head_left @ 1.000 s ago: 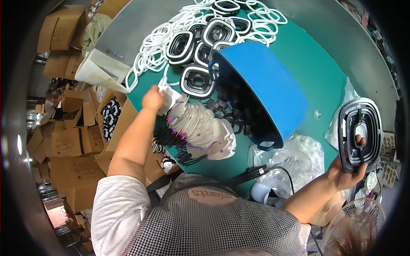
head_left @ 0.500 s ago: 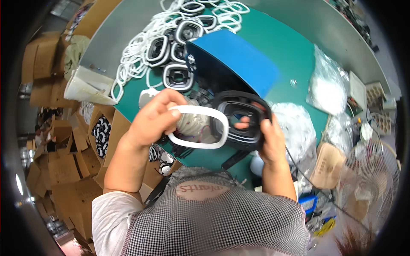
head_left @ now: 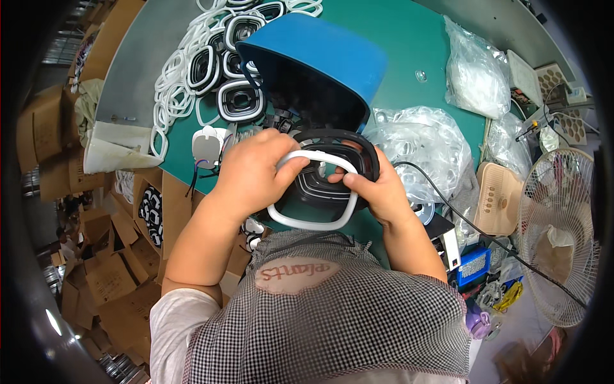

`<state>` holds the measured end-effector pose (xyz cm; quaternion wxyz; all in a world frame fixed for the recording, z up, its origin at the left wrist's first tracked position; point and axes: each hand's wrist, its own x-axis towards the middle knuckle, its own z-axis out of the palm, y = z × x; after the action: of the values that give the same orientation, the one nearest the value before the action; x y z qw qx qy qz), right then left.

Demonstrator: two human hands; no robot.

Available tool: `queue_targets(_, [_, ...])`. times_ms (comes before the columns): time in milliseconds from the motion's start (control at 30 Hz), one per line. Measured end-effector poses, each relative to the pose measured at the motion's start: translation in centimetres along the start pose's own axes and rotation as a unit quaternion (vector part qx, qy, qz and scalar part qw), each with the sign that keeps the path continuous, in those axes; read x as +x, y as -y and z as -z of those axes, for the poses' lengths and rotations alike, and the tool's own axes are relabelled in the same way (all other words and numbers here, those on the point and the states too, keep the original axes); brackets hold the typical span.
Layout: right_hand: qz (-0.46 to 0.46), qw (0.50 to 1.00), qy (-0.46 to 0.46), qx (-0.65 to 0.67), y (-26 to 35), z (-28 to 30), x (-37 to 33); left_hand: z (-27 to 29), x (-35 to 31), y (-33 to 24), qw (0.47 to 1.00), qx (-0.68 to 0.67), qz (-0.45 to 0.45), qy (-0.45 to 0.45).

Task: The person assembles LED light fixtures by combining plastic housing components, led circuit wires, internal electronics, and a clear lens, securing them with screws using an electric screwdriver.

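The left hand [head_left: 252, 176] is curled shut over the upper left corner of a white gasket ring [head_left: 313, 221], a thin rounded-rectangle loop of smooth, rubbery-looking material, with its fingertips pressing the loop's top run. The right hand [head_left: 377, 192] is closed around the right side of a black plastic frame [head_left: 332, 144], thumb laid on the white loop where it crosses the frame's front. The frame is a rounded rectangle too, glossy black with stepped ridges running around its open middle; the white ring lies against its face, the ring's lower half hanging free below the frame's bottom edge. Both parts are held just in front of the mouth of a blue plastic bin [head_left: 326, 54] that lies tipped on its side on the green counter [head_left: 428, 45], with dark parts showing inside it. Left of the bin sits a heap of loose white rings [head_left: 173, 83] mixed with finished black frames already edged in white [head_left: 240, 102]. Right of the bin lie crumpled clear plastic bags [head_left: 416, 144], and a black cable [head_left: 467, 221] runs from beside them toward the counter's near edge. Further right of the bin stands a white wire-caged fan [head_left: 556, 237]. Cardboard boxes [head_left: 102, 275] crowd the floor well left of the bin.
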<state>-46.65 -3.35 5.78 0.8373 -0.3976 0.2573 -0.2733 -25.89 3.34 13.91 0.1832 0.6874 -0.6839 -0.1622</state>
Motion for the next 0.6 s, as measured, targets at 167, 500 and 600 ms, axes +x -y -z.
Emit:
queue_targets(167, [-0.018, 0.954, -0.02, 0.299, -0.2, 1.7, -0.1, -0.1, -1.9, 1.1, 0.949, -0.26, 0.167, -0.061])
queue_targets(500, [0.07, 0.915, 0.072, 0.392, -0.5, 1.8, 0.0, -2.0, -4.2, 1.1, 0.656, -0.714, 0.232, -0.078])
queue_targets(600, [0.058, 0.922, 0.055, 0.378, -0.7, 1.9, -0.1, -3.5, -4.8, -0.2, 0.658, -0.695, 0.271, -0.101])
